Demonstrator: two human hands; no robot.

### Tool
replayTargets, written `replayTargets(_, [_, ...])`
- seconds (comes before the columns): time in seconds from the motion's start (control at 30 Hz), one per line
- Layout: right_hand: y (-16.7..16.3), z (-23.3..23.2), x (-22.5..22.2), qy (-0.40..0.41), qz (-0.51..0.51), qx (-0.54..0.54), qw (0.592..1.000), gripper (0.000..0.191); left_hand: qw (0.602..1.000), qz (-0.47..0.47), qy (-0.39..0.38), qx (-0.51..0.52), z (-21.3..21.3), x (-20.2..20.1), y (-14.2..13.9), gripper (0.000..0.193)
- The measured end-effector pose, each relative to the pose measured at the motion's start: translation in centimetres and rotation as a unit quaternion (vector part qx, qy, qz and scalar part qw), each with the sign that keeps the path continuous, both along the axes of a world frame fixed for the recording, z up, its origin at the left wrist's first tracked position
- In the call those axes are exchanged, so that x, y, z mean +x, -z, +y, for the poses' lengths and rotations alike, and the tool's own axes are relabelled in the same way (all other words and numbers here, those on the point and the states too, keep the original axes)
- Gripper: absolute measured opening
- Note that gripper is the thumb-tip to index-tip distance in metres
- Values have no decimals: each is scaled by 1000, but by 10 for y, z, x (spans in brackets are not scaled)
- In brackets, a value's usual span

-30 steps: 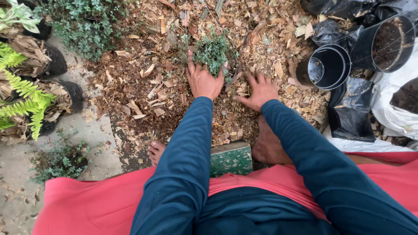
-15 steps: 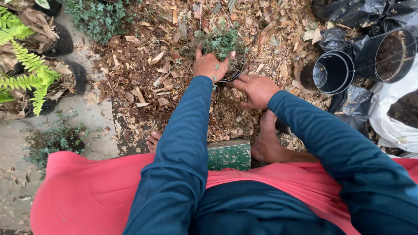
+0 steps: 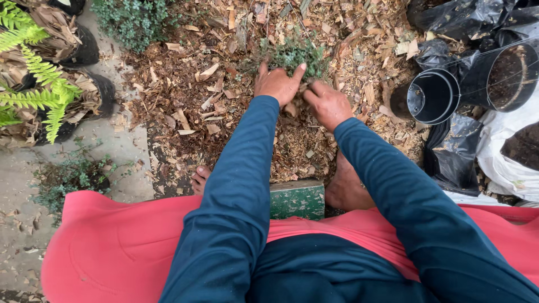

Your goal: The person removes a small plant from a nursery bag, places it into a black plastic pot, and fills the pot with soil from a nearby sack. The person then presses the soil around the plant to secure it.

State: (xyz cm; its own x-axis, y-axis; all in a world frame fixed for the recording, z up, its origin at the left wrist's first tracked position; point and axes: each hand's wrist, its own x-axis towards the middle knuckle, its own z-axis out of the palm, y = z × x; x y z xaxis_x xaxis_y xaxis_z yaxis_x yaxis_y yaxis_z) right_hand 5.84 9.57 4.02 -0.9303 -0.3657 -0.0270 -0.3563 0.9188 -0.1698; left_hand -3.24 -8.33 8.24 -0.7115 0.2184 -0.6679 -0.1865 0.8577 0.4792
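The small grey-green plant (image 3: pixel 293 54) sat in the mulch (image 3: pixel 185 101), left hand (image 3: pixel 276 84) spread against its base, right hand (image 3: pixel 327 104) curled beside it (grasp unclear), firming seemingly unfinished.

Both hands, left hand (image 3: pixel 276 84) and right hand (image 3: pixel 327 104), sit close together at the small green plant (image 3: pixel 292 53) in the wood-chip bed (image 3: pixel 185 95). Left of them the chips lie open out to the bed's left edge. Right of the right hand, empty black pots (image 3: pixel 432 95) and black bags (image 3: pixel 455 151) crowd the bed's right side. Behind the plant, loose chips run to the far edge. Near the person, a green block (image 3: pixel 297 199) and bare feet (image 3: pixel 345 188) close the gap.
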Motion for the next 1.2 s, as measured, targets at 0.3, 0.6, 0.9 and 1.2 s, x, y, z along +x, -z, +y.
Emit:
replayTargets(0.3, [-27,-11,11,-82,-21,67,994,56,1000,32,2,0,-2,1,13,96])
replayTargets(0.6, [-36,-30,16,13,-117,63,991,60,999,19,36,3,-13,0,10,98])
replayTargets(0.9, [20,-7,28,4,-57,-34,998,40,989,27,138,-37,-16,7,-19,104])
replayTargets(1.2, [30,42,15,321,-249,-13,914,76,976,-75,203,-7,-60,-31,-111,46])
